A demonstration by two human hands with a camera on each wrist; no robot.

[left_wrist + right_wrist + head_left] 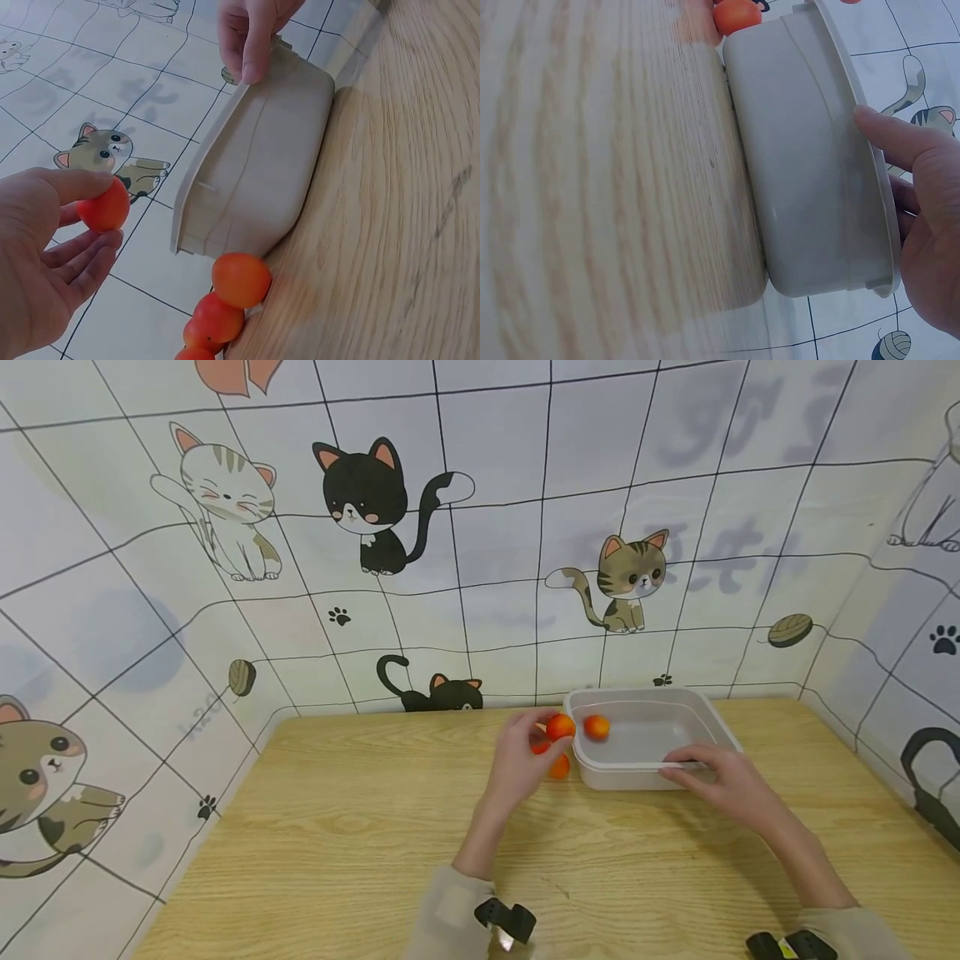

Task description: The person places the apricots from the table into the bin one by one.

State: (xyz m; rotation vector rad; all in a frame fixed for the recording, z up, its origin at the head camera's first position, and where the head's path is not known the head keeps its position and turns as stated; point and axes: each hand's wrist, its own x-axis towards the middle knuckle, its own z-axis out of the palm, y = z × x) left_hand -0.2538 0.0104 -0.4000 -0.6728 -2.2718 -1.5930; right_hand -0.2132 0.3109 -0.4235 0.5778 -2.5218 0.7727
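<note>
My left hand (522, 756) pinched a red-orange fruit (560, 727) between thumb and fingers; in the left wrist view that fruit was up above the level of the rim, near the left end of the pale plastic box (622, 778) and apart from it; my right hand (723, 777) gripped the front rim toward the right end, thumb on the outside and fingers curled over to the inside; the box sat upright on the wooden table (360, 827), toward its back edge; inside it, close to the left wall, lay one loose fruit (597, 727); just outside that same end, a row of fruits (214, 317) rested on the table, close together, the last cut off by the left wrist view's edge; behind everything stood a tiled-pattern backdrop (495, 635) printed with cats, among them a black-and-white cat (367, 493); I wore pale sleeves (450, 914) and a black device (506, 920) on my left wrist.
</note>
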